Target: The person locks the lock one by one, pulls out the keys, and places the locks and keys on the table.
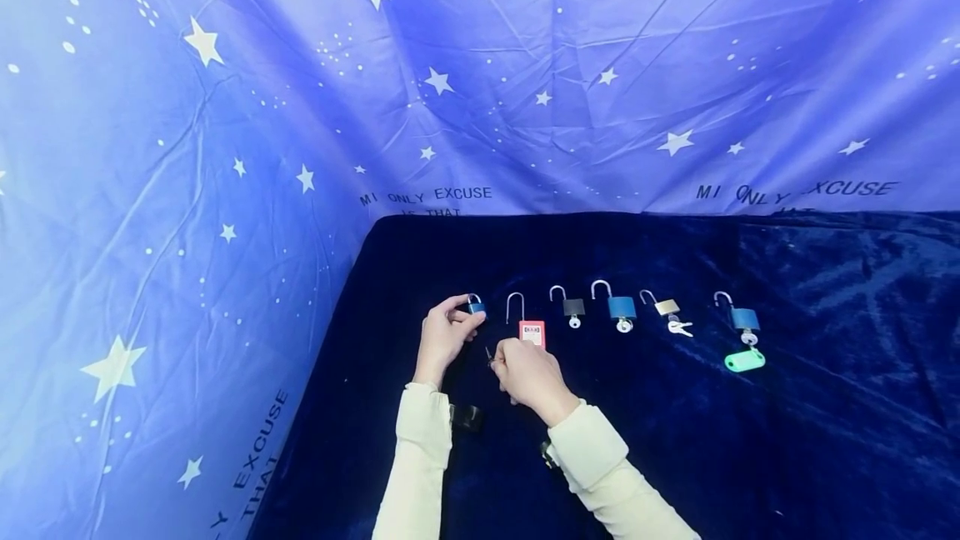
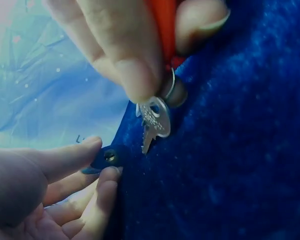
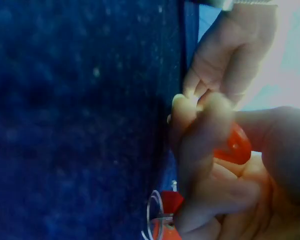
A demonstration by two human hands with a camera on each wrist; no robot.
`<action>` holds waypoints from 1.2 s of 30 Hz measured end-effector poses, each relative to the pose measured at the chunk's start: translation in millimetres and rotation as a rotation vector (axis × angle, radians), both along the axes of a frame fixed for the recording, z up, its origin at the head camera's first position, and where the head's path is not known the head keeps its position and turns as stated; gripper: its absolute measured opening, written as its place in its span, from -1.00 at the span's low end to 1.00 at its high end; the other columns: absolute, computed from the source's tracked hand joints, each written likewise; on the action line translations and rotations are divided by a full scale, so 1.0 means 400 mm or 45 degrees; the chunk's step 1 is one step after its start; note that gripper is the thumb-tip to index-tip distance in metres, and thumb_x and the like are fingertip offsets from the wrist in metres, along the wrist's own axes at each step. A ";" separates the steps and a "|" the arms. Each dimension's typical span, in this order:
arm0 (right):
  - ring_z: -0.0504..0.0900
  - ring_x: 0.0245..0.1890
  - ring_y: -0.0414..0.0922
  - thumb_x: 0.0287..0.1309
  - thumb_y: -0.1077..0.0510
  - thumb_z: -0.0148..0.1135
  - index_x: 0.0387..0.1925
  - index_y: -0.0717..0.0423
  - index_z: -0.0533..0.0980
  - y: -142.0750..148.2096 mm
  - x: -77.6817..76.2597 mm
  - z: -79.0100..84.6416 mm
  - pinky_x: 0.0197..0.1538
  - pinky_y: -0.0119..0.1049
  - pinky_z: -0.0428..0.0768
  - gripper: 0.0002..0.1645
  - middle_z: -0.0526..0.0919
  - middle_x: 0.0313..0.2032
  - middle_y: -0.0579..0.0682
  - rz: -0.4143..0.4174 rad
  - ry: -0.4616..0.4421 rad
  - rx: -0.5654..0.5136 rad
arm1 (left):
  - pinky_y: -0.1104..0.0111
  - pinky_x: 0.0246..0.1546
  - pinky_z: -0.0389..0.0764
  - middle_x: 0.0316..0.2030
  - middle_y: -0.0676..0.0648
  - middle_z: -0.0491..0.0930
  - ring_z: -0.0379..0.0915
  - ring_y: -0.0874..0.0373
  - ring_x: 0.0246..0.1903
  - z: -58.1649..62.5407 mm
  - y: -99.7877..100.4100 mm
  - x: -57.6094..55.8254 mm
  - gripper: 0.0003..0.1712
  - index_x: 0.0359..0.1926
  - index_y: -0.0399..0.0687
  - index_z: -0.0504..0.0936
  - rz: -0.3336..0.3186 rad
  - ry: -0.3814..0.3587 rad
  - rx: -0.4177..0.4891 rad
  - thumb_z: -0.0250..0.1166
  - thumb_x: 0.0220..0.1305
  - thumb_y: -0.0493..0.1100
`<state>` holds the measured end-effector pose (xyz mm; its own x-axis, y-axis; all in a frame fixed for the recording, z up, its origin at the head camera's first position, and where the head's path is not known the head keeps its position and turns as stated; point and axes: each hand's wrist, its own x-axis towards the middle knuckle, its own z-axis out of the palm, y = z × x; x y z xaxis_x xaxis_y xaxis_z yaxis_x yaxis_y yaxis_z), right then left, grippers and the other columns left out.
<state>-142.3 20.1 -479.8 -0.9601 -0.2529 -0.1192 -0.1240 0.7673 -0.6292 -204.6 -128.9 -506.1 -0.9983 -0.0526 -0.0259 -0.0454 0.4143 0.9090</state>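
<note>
My left hand (image 1: 441,338) pinches a small blue padlock (image 1: 477,307) by its sides, shackle away from me. In the left wrist view the keyhole on the padlock's (image 2: 121,156) end face shows between thumb and fingers. Close by, my right hand (image 1: 531,375) grips a red tag (image 2: 163,30) whose ring carries a silver key (image 2: 155,120); a second key seems partly hidden behind it. The key hangs apart from the padlock, blade pointing down. Just beyond the right hand lies a red padlock (image 1: 533,330) with its long shackle open, its lower part covered by that hand.
To the right lie a black padlock (image 1: 573,307), a larger blue padlock (image 1: 621,307), a brass padlock (image 1: 667,307) and another blue padlock (image 1: 745,320) with a green tag (image 1: 745,360). Their shackles stand open, with keys at them. Dark blue cloth (image 1: 675,440) covers the table; starry curtains (image 1: 555,107) hang behind.
</note>
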 end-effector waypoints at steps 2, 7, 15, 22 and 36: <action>0.38 -0.84 -0.33 0.16 0.09 0.09 -0.64 -0.05 0.35 -0.006 -0.007 0.003 -0.55 -0.30 0.39 -0.72 0.43 -0.76 -0.26 0.006 -0.040 0.023 | 0.36 -0.52 0.56 -0.51 -0.07 0.61 0.53 0.13 -0.61 0.001 -0.002 0.001 -0.52 0.02 -0.12 0.53 0.002 -0.005 -0.019 0.34 0.03 -0.12; 0.39 -0.84 -0.30 0.17 0.08 0.08 -0.61 -0.01 0.34 -0.021 -0.016 0.005 -0.56 -0.28 0.39 -0.74 0.42 -0.79 -0.24 0.030 -0.078 0.100 | 0.35 -0.54 0.55 -0.53 -0.09 0.61 0.51 0.13 -0.63 0.002 -0.004 0.002 -0.53 0.00 -0.16 0.53 -0.001 0.009 -0.028 0.34 0.04 -0.11; 0.44 -0.78 -0.24 0.14 0.08 0.10 -0.51 0.04 0.35 -0.039 -0.017 -0.001 -0.60 -0.25 0.39 -0.81 0.45 -0.74 -0.17 0.005 -0.029 0.128 | 0.36 -0.55 0.55 -0.53 -0.07 0.61 0.50 0.16 -0.64 -0.004 -0.006 0.001 -0.52 0.00 -0.17 0.51 0.003 0.005 -0.040 0.32 0.06 -0.06; 0.53 -0.56 -0.01 0.06 -0.07 0.20 -0.26 0.18 0.42 -0.038 -0.008 0.007 -0.56 -0.11 0.43 -0.60 0.54 -0.52 0.09 -0.077 0.107 0.289 | 0.37 -0.54 0.55 -0.52 -0.07 0.60 0.51 0.15 -0.64 -0.003 -0.006 -0.001 -0.53 0.00 -0.19 0.50 -0.005 0.004 -0.030 0.31 0.08 -0.08; 0.46 -0.63 -0.07 0.04 -0.05 0.21 -0.50 0.05 0.38 0.006 0.013 0.045 -0.60 -0.16 0.37 -0.70 0.46 -0.64 -0.04 -0.013 0.261 0.365 | 0.35 -0.62 0.52 -0.60 -0.02 0.55 0.45 0.15 -0.70 -0.013 -0.007 -0.002 -0.51 0.04 -0.10 0.48 0.003 0.009 -0.143 0.30 0.09 -0.03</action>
